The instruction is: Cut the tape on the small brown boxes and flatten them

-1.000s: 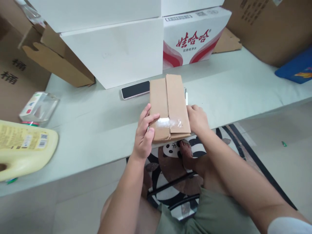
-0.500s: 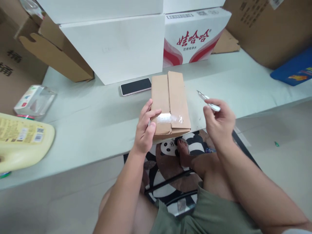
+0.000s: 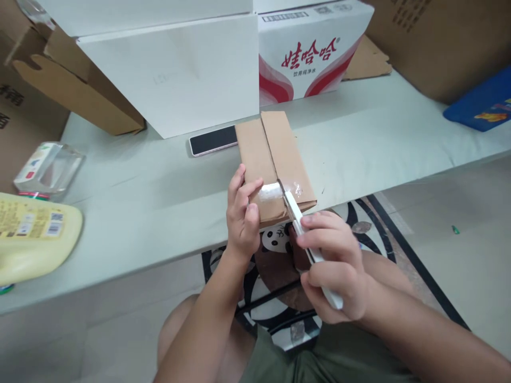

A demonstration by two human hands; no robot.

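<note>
A small brown cardboard box (image 3: 255, 154) sits at the table's front edge, its top seam crossed by a strip of clear tape (image 3: 270, 191). My left hand (image 3: 244, 215) grips the near left side of the box, with fingers resting on its top beside the tape. In my right hand (image 3: 337, 263) is a white utility knife (image 3: 294, 208), closed in the fingers and slanting up towards the box. Its front end meets the seam at the tape near the front edge; how deep the blade sits is hidden.
A phone (image 3: 211, 140) lies behind the box, in front of large white cartons (image 3: 171, 74) and a red-and-white carton (image 3: 309, 58). On the left are a clear bottle (image 3: 54, 167) and a yellow jug (image 3: 38, 236). A blue container (image 3: 481, 103) stands at right.
My right hand has brought the utility knife from right of the box down and left to the taped seam. The box has turned slightly, while my left hand keeps holding it.
</note>
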